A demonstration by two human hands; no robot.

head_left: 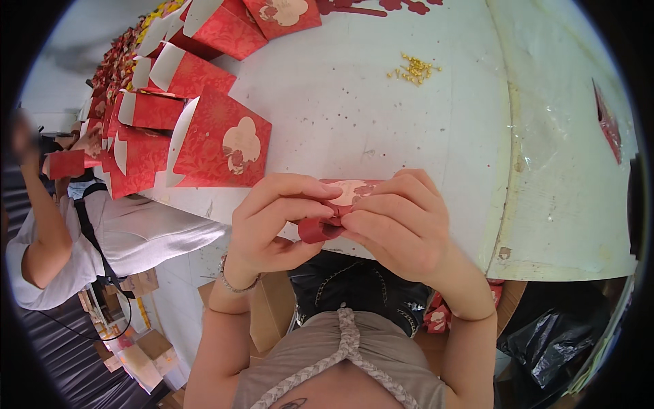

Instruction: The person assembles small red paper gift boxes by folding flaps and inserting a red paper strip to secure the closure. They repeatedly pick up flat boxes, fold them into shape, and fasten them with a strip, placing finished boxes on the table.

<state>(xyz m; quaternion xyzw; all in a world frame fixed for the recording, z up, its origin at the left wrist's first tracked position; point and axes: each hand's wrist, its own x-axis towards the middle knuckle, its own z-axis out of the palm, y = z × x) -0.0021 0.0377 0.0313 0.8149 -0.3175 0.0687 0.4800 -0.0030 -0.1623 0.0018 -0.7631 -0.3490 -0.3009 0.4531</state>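
Observation:
At the near edge of the table both my hands are closed around a red printed paper box [351, 193] with a pale flower-shaped patch. My left hand [281, 213] grips its left end, thumb and fingertips pressed on the paper. A dark red paper strip [315, 232] curls out in a loop below those fingers. On the other side, my right hand [403, 221] pinches the paper beside the strip, its fingertips close to the left ones. Whether a small part sits between the fingertips is hidden.
Several red paper boxes [235, 140] stand grouped at the left of the white table [381, 116]. Small gold-coloured pins [415, 70] lie in a pile farther back, near dark red paper strips [361, 9]. At the left a person [129, 221] handles a red box.

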